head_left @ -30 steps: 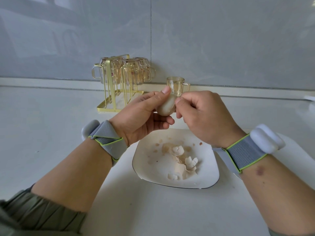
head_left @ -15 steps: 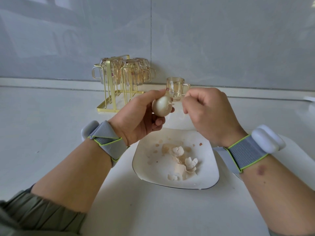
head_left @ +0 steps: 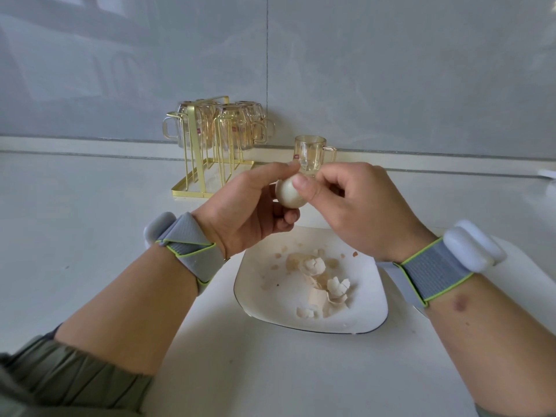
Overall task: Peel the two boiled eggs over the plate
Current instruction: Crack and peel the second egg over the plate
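Observation:
A pale boiled egg (head_left: 288,194) is held in the air above the far edge of the white plate (head_left: 258,293). My left hand (head_left: 249,212) grips it from the left and below, fingers curled under it. My right hand (head_left: 358,206) comes in from the right, its thumb and fingertips pinching at the egg's top. Several broken shell pieces (head_left: 322,284) lie in a heap on the plate. No other egg is visible.
A gold wire rack (head_left: 207,152) with several upturned glass mugs stands at the back against the grey wall. One lone glass mug (head_left: 311,152) sits upright just behind my hands. The white counter runs all round the plate.
My right hand, which had drawn a little away from the egg half a second ago, has come back and its thumb and fingertips are on the egg's top. The left hand has stayed in place.

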A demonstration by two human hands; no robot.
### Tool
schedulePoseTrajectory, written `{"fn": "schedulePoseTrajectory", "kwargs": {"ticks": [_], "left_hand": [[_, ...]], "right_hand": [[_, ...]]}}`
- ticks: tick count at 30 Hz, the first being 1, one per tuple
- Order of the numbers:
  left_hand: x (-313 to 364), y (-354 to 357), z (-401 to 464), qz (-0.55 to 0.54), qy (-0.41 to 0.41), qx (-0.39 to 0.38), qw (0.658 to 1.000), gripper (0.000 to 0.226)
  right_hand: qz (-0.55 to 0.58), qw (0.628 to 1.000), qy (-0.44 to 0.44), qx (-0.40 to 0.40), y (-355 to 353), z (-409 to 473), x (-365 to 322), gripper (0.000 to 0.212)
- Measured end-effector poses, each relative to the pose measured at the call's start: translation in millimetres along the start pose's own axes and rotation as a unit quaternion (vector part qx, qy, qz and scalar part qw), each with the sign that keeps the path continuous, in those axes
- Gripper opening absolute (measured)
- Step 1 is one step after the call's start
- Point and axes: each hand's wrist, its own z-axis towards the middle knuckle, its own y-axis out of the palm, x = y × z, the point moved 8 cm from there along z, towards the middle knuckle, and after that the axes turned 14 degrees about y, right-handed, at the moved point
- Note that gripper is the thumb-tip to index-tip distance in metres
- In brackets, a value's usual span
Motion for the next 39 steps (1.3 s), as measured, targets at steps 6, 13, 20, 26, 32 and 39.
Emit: {"fn": "schedulePoseTrajectory", "kwargs": {"ticks": [6, 13, 20, 26, 32, 39], "left_hand": [[-0.2, -1.4, 1.3, -0.006, 0.0, 0.014, 1.0, 0.026], [0.1, -3.1, 0.6, 0.002, -0.004, 0.026, 1.0, 0.021], [2.6, -4.8, 0.5, -0.001, 0.006, 0.035, 0.999, 0.016], [4.4, -2.2, -0.9, -0.059, -0.013, 0.053, 0.997, 0.016], [4.2, 5.8, -1.6, -0.084, -0.017, 0.031, 0.996, 0.049], [3.8, -0.4, -0.3, -0.021, -0.005, 0.035, 0.999, 0.039]], "right_hand": [[-0.019, 1.0, -0.019, 0.013, -0.6, 0.2, -1.9, 0.04], [-0.027, 0.999, -0.025, 0.034, -4.0, 1.6, -1.2, 0.038], [-0.023, 0.999, 0.009, 0.047, -8.0, 3.8, 4.2, 0.05], [-0.016, 0.999, 0.022, 0.042, -7.2, 3.5, 5.4, 0.055], [0.011, 1.0, 0.012, 0.005, 0.2, 0.8, 3.6, 0.047], [0.006, 0.999, 0.004, 0.032, -4.0, 3.3, 4.0, 0.041]]}}
